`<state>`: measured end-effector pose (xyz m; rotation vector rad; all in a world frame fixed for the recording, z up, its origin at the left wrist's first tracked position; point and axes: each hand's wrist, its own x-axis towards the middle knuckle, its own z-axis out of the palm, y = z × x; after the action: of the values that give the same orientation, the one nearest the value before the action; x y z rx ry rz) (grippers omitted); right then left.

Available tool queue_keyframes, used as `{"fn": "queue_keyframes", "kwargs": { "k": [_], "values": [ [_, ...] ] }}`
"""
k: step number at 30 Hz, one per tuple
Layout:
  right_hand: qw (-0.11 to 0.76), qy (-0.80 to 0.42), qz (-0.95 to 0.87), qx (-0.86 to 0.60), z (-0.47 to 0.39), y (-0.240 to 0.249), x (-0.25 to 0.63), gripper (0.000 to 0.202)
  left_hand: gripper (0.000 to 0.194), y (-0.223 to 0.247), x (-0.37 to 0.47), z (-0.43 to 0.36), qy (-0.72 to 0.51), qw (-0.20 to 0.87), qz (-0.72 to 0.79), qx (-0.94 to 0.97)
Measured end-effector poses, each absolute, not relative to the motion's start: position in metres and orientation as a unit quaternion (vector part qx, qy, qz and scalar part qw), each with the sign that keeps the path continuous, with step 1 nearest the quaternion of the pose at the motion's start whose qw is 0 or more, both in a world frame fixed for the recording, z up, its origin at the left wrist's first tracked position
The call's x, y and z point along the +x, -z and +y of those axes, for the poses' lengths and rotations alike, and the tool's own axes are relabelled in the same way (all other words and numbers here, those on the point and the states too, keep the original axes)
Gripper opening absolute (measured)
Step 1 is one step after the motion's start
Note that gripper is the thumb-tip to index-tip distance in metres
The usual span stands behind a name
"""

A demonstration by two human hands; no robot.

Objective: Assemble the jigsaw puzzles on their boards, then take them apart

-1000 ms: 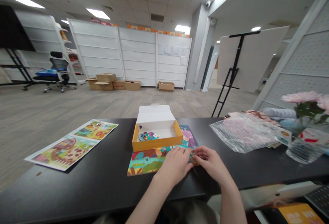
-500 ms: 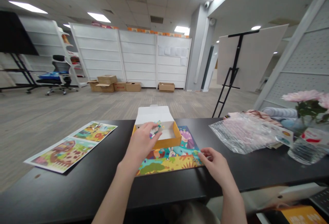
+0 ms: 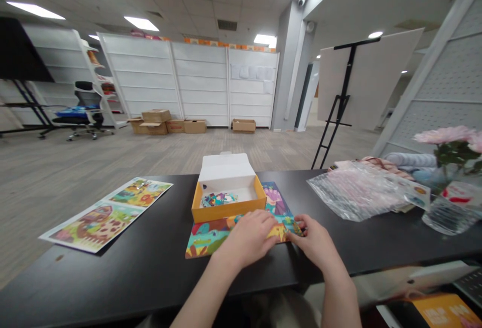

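Note:
A colourful animal jigsaw puzzle (image 3: pixel 203 243) lies on the black table, partly covered by a yellow box. Across its front middle rests my left hand (image 3: pixel 250 235), palm down with the fingers stretched out flat over the picture. At the puzzle's right edge, my right hand (image 3: pixel 314 240) pinches a corner section between thumb and fingers; whether that part is loose cannot be made out. The yellow box (image 3: pixel 226 211) stands with its white lid (image 3: pixel 226 166) folded back. Several loose puzzle pieces (image 3: pixel 218 199) lie inside it, towards the left.
Two printed picture sheets (image 3: pixel 105 215) lie at the left of the table (image 3: pixel 124 280). On the right are a clear plastic bag (image 3: pixel 346 192), rolled cloths (image 3: pixel 410 160) and a glass vase (image 3: pixel 450 212) with pink flowers. Open shelving with orange packaging (image 3: pixel 444 310) sits below the table's right front.
My left hand has left the box, where it held puzzle pieces, and come down right onto the puzzle. Pieces now show in the box. The puzzle's left front has shifted slightly left.

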<state>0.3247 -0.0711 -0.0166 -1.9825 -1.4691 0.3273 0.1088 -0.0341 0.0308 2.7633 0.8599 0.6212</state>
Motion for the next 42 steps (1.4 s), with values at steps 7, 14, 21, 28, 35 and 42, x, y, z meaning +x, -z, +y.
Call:
{"fn": "queue_keyframes", "kwargs": {
  "k": [7, 14, 21, 28, 35, 42],
  "values": [
    [0.355, -0.136, -0.569, -0.729, -0.070, 0.014, 0.329, 0.036, 0.061, -0.006, 0.137, -0.042, -0.193, 0.107, 0.307, 0.926],
    [0.463, -0.281, -0.531, -0.652, -0.069, 0.017, 0.332, 0.040, 0.056, -0.001, 0.141, -0.043, -0.194, 0.117, 0.311, 0.923],
    [0.566, -0.351, -0.458, -0.589, -0.069, 0.001, 0.319, 0.053, 0.056, -0.007, 0.140, -0.044, -0.253, 0.163, 0.311, 0.902],
    [0.603, -0.372, -0.455, -0.540, -0.067, -0.007, 0.304, 0.045, 0.030, -0.018, 0.138, -0.038, -0.339, 0.194, 0.326, 0.861],
    [0.529, -0.215, -0.500, -0.651, -0.060, 0.007, 0.314, 0.037, 0.030, -0.040, 0.093, -0.006, -0.370, 0.089, 0.374, 0.846],
    [0.355, -0.057, -0.538, -0.762, -0.050, 0.027, 0.318, 0.031, 0.032, -0.038, 0.036, 0.038, -0.329, -0.029, 0.520, 0.788]
  ]
}}
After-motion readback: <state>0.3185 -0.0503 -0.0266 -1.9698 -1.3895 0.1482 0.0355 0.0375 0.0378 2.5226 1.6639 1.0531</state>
